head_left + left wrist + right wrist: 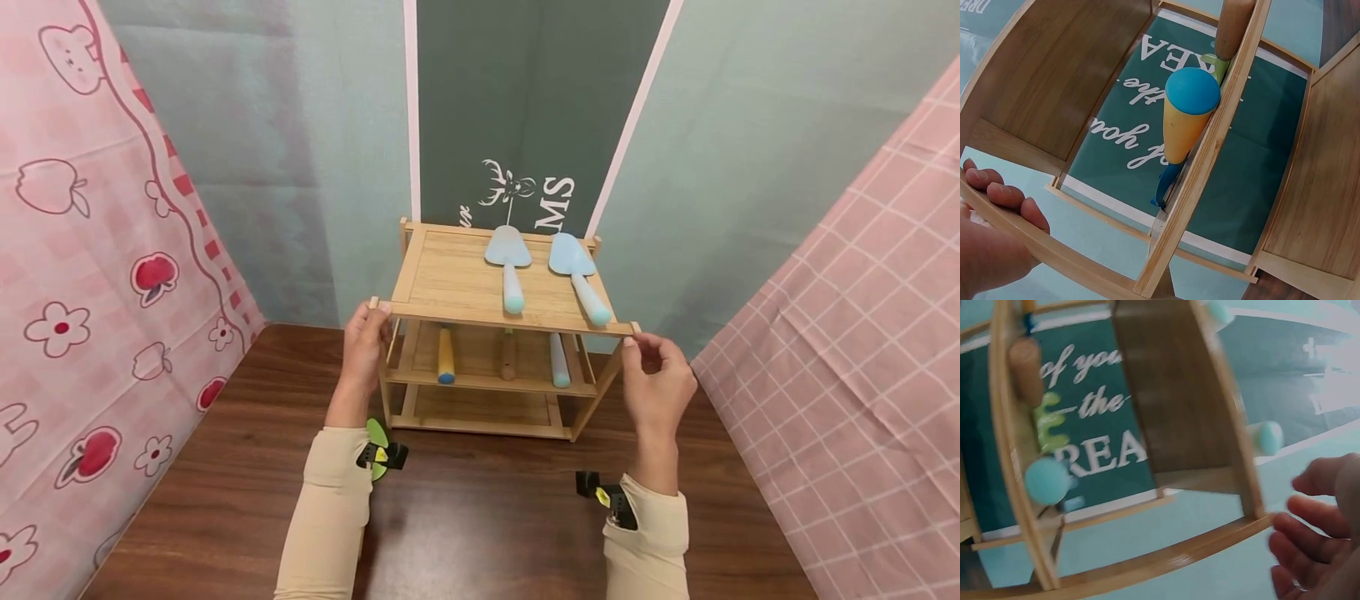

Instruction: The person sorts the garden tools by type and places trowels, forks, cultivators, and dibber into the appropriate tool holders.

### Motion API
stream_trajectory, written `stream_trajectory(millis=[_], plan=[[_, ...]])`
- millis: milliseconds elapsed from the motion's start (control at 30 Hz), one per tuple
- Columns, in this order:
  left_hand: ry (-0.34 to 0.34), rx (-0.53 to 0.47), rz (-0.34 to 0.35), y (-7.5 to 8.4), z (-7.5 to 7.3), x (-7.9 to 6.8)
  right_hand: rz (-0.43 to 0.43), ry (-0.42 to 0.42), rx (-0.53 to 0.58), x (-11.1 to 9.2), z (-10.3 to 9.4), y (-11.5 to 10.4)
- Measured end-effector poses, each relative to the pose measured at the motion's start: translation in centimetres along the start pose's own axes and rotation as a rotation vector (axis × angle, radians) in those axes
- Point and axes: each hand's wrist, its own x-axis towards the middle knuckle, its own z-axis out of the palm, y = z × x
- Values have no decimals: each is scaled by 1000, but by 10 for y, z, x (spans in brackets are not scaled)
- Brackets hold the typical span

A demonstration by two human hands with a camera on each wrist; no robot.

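A three-tier wooden shelf [450, 275] stands on the table between both hands. My left hand [365, 346] grips its front left post near the top, fingers curled round the wood in the left wrist view. At the front right corner my right hand [658, 379] has its fingertips right at the post, fingers loosely bent and apart. Two pale blue spatulas [508, 258] [576, 271] lie on the top tier, handles forward. The middle tier bears a yellow handle [446, 358] with a blue end, a brown wooden handle [508, 358] and a whitish handle [559, 362].
The brown wooden table [465, 508] extends in front of the shelf. A green object [377, 433] shows partly behind the left wrist. Pink patterned cloth [112, 275] hangs on the left, checked pink cloth [847, 333] on the right, and a green curtain [540, 108] behind.
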Motion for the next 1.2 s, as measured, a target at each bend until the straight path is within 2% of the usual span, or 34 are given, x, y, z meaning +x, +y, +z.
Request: stream_trajectory(millis=[67, 133, 200, 333, 500, 633, 767, 900, 1200], plan=[[-1, 8, 1, 0, 0, 0, -39, 75, 32, 2, 6, 6], [-1, 10, -1, 1, 0, 0, -60, 109, 56, 4, 11, 10], [-1, 11, 0, 2, 0, -1, -58, 107, 83, 6, 15, 15], [3, 11, 3, 0, 0, -2, -2, 33, 206, 11, 19, 14], [1, 18, 4, -1, -2, -1, 34, -47, 428, 15, 22, 5], [3, 15, 9, 0, -1, -1, 83, -59, 668, 20, 34, 20], [-7, -4, 11, -1, 2, 0, 167, -17, 857, 23, 46, 38], [-13, -19, 14, -2, 4, 0, 205, 28, 931, 25, 51, 45], [9, 1, 13, 0, 2, -1, 226, 38, 1030, 23, 56, 46]])
